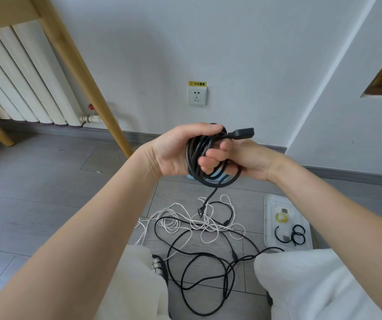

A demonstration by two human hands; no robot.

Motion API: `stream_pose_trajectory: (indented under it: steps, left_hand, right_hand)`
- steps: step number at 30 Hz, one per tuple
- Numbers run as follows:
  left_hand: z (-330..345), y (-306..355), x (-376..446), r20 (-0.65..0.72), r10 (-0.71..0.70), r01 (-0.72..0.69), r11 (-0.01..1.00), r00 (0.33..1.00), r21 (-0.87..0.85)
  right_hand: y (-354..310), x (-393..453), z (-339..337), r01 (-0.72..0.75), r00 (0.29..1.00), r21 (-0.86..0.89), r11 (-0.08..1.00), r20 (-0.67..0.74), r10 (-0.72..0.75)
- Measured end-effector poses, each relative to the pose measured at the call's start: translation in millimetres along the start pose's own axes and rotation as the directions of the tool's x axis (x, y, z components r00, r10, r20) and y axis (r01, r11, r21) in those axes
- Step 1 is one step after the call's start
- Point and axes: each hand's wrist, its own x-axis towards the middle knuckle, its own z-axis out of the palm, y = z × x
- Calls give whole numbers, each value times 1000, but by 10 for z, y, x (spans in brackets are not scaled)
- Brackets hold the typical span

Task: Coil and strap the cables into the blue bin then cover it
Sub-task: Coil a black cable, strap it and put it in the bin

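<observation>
Coiling is being carried out at the centre of the frame: a black cable coil (210, 158) is being gripped by the left hand (180, 151), while the right hand (236, 158) is being kept curled through its loops, a connector end (243, 132) sticking out above. Loose black cable (208, 269) and white cable (185, 218) are being left tangled on the floor at lower centre, and only a sliver of the blue bin (191, 177) is being shown beneath the hands. Strapping is judged to be called for next, probably with a tie from the clear lid (270, 227) at lower right, the short hanging tail being tucked in first.
</observation>
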Motion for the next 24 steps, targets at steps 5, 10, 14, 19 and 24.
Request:
stream_pose_trajectory:
  steps: [5, 10, 14, 19, 24]
  left_hand:
    - [32, -4, 63, -223, 266, -290, 954, 938, -80]
    - [178, 27, 231, -355, 398, -405, 912, 846, 57]
    - [92, 101, 207, -470, 440, -464, 883, 765, 72]
    - [-277, 220, -229, -604, 495, -698, 700, 625, -148]
    - [-152, 140, -313, -163, 105, -133, 977, 981, -166]
  right_hand:
    - [-152, 51, 97, 75, 955, 68, 995, -292, -52]
    - [-260, 110, 140, 153, 942, 409, 900, -337, -7]
    - [-182, 83, -26, 60, 978, 126, 990, -205, -34]
    - [53, -43, -53, 34, 999, -521, 853, 14, -32]
    - [249, 95, 22, -7, 998, -887, 462, 24, 61]
